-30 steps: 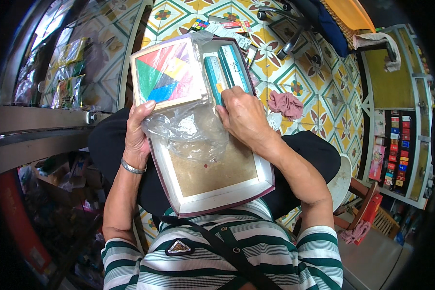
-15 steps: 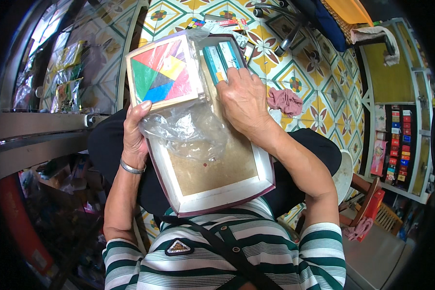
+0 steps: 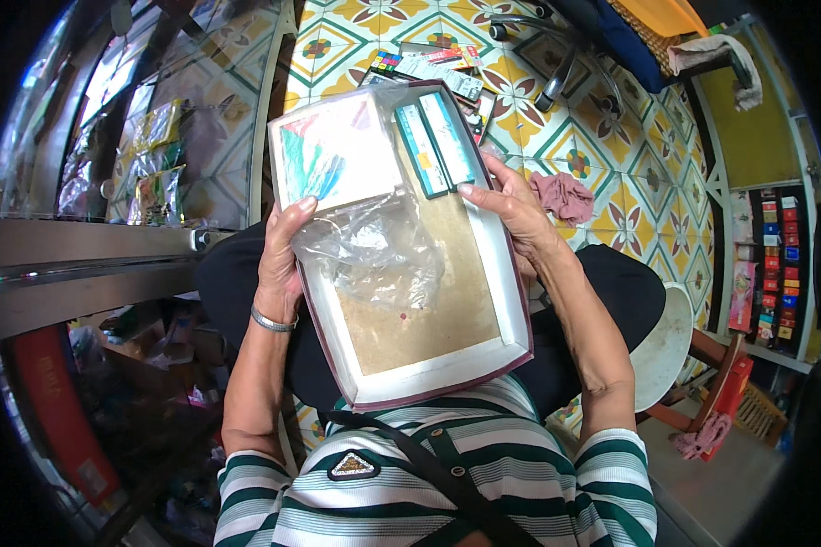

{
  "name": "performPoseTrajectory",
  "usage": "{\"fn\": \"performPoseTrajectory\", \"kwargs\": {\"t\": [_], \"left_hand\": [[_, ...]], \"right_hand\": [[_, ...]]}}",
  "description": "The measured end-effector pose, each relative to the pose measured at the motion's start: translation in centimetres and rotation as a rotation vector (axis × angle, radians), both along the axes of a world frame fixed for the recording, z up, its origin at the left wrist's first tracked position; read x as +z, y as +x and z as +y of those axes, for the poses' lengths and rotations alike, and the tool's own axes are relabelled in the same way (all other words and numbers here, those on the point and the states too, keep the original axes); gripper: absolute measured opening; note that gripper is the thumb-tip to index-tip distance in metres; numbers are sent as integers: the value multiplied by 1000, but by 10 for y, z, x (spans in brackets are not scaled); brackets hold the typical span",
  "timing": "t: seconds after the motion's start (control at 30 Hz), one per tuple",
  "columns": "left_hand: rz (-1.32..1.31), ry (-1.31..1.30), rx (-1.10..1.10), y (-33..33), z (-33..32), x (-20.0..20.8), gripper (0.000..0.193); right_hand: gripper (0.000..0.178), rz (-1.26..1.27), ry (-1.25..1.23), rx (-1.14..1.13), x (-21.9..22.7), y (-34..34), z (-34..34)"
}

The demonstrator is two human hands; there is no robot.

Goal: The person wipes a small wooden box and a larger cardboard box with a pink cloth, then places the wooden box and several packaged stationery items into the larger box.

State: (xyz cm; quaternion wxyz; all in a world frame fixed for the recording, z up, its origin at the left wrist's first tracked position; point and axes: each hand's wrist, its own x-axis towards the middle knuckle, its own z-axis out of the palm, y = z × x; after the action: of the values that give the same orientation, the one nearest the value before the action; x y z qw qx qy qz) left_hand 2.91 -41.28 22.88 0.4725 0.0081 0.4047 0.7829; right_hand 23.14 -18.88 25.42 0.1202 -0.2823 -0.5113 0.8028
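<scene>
On my lap rests a shallow box tray [image 3: 513,335] with white inner walls, a brown bottom and a dark maroon outside. My left hand [image 3: 283,246] grips its left side, thumb at the lower edge of a tangram puzzle [image 3: 324,150] in a wooden frame. Glare washes out most of the puzzle's colours. Its clear plastic bag [image 3: 374,246] spreads crumpled over the tray's bottom. My right hand [image 3: 511,205] holds the tray's right wall, thumb over the rim next to the two slim teal boxes [image 3: 435,141], which lie side by side in the far right corner.
Several small boxes and papers [image 3: 442,68] lie on the patterned tile floor beyond the tray. A pink cloth [image 3: 564,198] is on the floor to the right. A wheeled chair base [image 3: 566,77] stands far right, a white basin [image 3: 661,346] near right. A metal-framed glass panel [image 3: 192,137] borders the left.
My right hand has left the teal boxes and moved to the tray's right wall. The tray has shifted slightly right, and glare now covers the puzzle.
</scene>
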Motion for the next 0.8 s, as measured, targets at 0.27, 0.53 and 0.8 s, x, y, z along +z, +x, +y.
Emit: {"fn": "performPoseTrajectory", "kwargs": {"t": [0.27, 0.53, 0.8], "left_hand": [[-150, 180, -44, 2, -9, 14, 78], [-245, 302, -42, 16, 11, 21, 90], [-178, 251, -81, 29, 35, 38, 84]], "right_hand": [[65, 42, 34, -24, 37, 16, 15], [64, 28, 38, 3, 44, 30, 18], [56, 0, 143, -59, 63, 46, 20]]}}
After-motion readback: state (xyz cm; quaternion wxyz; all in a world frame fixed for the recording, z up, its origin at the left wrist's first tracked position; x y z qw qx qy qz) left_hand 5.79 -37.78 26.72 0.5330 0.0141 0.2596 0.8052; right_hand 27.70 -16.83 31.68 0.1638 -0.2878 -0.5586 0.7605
